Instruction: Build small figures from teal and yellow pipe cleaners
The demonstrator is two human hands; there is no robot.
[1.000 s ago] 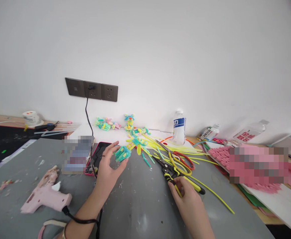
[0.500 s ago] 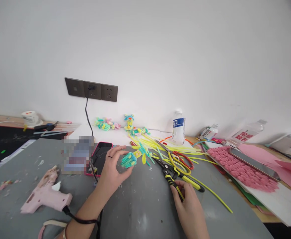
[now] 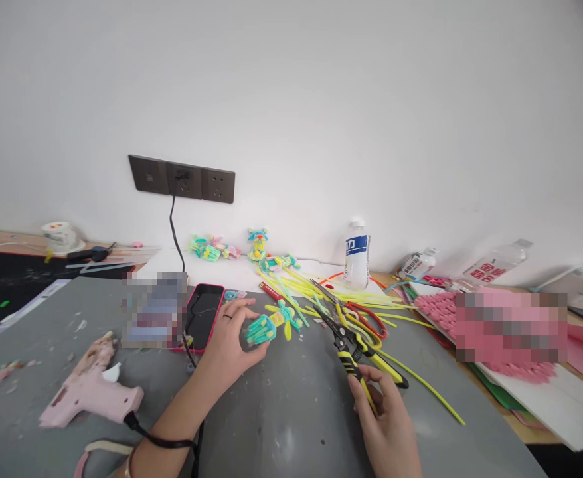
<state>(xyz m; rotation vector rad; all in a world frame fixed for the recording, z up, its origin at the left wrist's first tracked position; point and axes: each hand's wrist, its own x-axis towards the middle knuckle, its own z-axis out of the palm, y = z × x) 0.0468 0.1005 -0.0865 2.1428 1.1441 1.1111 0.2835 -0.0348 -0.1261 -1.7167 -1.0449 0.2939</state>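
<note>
nearest, on the grey mat [image 3: 271, 431], the right hand [image 3: 386, 418] has its thumb and fingers curled closed around one handle of the pliers [image 3: 348, 358], while the other yellow-and-black handle angles away to the right, outside the grip, so the handles stand apart; the head end points up and left. over on the left lies the pink glue gun [image 3: 95, 392], with a dark cord leading from its grip across the left forearm. the left hand [image 3: 229, 348] is partly closed, thumb below and fingers above, pinching the teal end of the figure [image 3: 274, 322], which is tilted over the middle of the mat, its yellow end toward the right and apart from the pliers. just left of that hand lies the phone [image 3: 206, 315] in a pink case, beside a blurred screen [image 3: 157, 309]. beyond the pliers lie scissors [image 3: 331, 292] with red on their handles, among loose yellow stems [image 3: 435, 398] that fan out to the right. to the right, a pink pad [image 3: 435, 312] is partly blurred. farther back, on white paper [image 3: 232, 272], are more small figures [image 3: 258, 245] and an upright bottle [image 3: 357, 259]; behind, on the wall [image 3: 371, 133], are dark sockets [image 3: 182, 179] with a plug in one
</note>
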